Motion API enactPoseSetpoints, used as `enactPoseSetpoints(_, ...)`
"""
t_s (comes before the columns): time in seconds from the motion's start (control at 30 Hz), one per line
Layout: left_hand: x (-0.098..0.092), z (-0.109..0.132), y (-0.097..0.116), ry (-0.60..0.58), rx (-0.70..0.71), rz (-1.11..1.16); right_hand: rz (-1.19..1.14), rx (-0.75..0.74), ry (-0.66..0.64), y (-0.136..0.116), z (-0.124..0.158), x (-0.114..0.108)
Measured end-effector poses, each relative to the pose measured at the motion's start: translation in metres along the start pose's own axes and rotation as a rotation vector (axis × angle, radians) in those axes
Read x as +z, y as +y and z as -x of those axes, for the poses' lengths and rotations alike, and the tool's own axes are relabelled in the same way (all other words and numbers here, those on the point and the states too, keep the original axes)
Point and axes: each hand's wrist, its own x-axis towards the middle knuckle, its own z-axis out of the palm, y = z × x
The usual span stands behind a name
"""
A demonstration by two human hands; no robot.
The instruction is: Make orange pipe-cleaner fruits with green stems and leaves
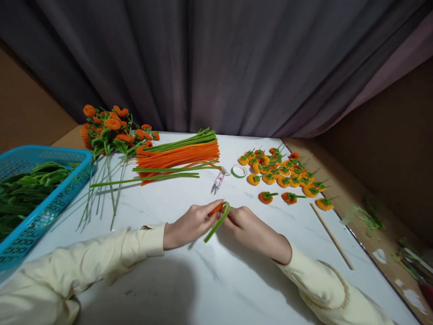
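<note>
My left hand (189,224) and my right hand (248,228) meet near the middle of the white table (169,275). Both pinch a green pipe cleaner (216,223) that bends over a small orange fuzzy piece (215,209). The green stem's free end slants down and left between my hands. Both sleeves are cream coloured.
A blue basket (37,212) of green leaves stands at left. Finished orange flowers on stems (108,131) lie behind it, next to a bundle of orange and green pipe cleaners (179,155). Small snips (218,181), a tape roll (239,171), several orange pumpkins (280,174) and a wooden stick (331,235) lie at right.
</note>
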Motion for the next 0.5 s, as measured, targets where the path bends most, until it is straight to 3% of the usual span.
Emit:
enactPoseSetpoints(0.13, 0.002, -0.001, -0.004, 0.029, -0.017, 0.03, -0.264, 0.104, -0.012, -0.002, -0.003, 0.007)
enactPoseSetpoints(0.23, -0.002, -0.006, -0.004, -0.013, -0.108, 0.233, -0.388, 0.092, -0.075, 0.004, -0.005, 0.004)
enactPoseSetpoints(0.37, -0.012, -0.017, -0.007, -0.284, -0.331, 0.736, -0.362, 0.081, -0.178, 0.012, -0.005, -0.006)
enactPoseSetpoints(0.5, -0.021, -0.025, -0.009, -0.399, -0.455, 0.832, -0.335, 0.08, -0.26, 0.013, -0.004, -0.016)
